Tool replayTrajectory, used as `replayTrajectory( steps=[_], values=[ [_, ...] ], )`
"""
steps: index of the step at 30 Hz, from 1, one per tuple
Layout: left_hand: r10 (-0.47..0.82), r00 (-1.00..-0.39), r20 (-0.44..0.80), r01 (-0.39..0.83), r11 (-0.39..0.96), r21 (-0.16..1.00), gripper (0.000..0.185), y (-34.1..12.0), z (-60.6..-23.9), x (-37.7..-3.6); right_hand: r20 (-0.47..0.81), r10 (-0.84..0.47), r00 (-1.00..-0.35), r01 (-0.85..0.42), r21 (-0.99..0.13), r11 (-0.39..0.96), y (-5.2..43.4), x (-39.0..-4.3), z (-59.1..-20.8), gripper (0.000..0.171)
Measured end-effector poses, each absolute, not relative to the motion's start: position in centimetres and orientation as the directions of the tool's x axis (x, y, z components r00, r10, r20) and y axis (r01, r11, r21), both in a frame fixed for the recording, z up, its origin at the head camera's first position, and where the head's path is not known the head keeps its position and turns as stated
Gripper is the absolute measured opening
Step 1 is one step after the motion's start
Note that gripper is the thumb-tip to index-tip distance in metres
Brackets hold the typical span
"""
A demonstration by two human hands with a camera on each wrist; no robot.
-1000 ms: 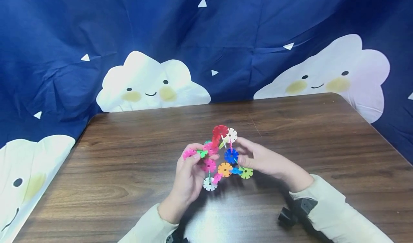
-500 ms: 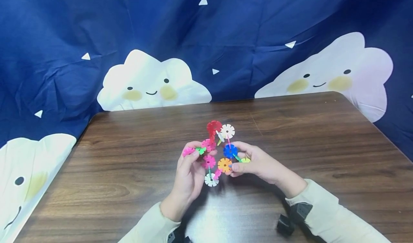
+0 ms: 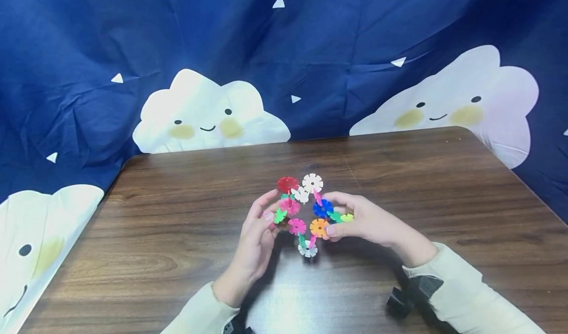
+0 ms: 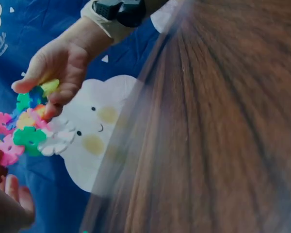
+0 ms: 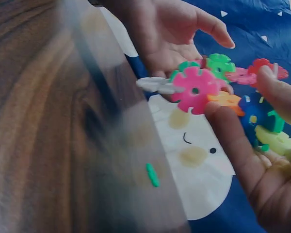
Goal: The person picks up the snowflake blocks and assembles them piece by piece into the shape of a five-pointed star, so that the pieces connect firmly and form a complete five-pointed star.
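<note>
A cluster of snowflake-shaped plastic discs (image 3: 303,210) in red, white, pink, blue, orange, green and yellow is held just above the wooden table (image 3: 177,225). My left hand (image 3: 264,215) curls round its left side, fingertips by the green and pink discs, thumb raised toward the red disc. My right hand (image 3: 350,220) grips the right side, thumb on the orange disc, fingers round the blue, green and yellow ones. The left wrist view has the cluster (image 4: 29,131) under the right hand (image 4: 58,63). In the right wrist view the cluster (image 5: 203,87) lies between the left hand (image 5: 165,29) and the right hand (image 5: 252,160).
A dark blue cloth with smiling white clouds (image 3: 208,117) hangs behind and round the table. Black wrist-worn cameras (image 3: 408,294) sit on my cream sleeves near the table's front edge.
The cluster has turned and shifted slightly right and down. The pink disc that stuck out at the left no longer shows there. My left thumb has lifted.
</note>
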State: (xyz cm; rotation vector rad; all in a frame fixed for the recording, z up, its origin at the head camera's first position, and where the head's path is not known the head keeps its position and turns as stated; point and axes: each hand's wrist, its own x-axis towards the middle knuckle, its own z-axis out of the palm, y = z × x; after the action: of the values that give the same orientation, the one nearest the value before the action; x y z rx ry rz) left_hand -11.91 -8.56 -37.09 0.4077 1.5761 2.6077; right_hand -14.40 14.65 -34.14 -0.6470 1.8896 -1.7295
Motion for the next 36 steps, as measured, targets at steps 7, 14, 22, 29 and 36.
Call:
replayTrajectory(
  steps=[7, 14, 22, 29, 36],
  values=[
    [0.154, -0.918, 0.366, 0.338, -0.178, 0.924, 0.048, -9.0, -36.8, -11.9, -0.104, -0.644, -0.758, -0.084, -0.963, 0.255, 14.9, -14.2, -33.1, 0.068],
    [0.238, -0.861, 0.449, 0.481, 0.097, 0.872, 0.049, -9.4, -36.3, -11.7, -0.119, -0.680, -0.723, -0.114, -0.951, 0.288, 14.7, -13.8, -33.1, 0.062],
    [0.250, -0.870, 0.426, 0.492, 0.354, 0.796, 0.048, -9.1, -35.8, -11.4, -0.105, -0.684, -0.722, -0.159, -0.937, 0.311, 14.6, -13.6, -33.5, 0.060],
    [0.245, -0.917, 0.316, 0.396, 0.448, 0.801, 0.051, -8.3, -35.5, -11.3, -0.097, -0.691, -0.716, -0.196, -0.922, 0.333, 14.1, -13.6, -34.0, 0.058],
    [0.231, -0.906, 0.354, 0.421, 0.430, 0.799, 0.044, -8.1, -36.0, -11.4, -0.116, -0.671, -0.732, -0.205, -0.902, 0.380, 14.2, -13.6, -34.2, 0.058]
  ],
)
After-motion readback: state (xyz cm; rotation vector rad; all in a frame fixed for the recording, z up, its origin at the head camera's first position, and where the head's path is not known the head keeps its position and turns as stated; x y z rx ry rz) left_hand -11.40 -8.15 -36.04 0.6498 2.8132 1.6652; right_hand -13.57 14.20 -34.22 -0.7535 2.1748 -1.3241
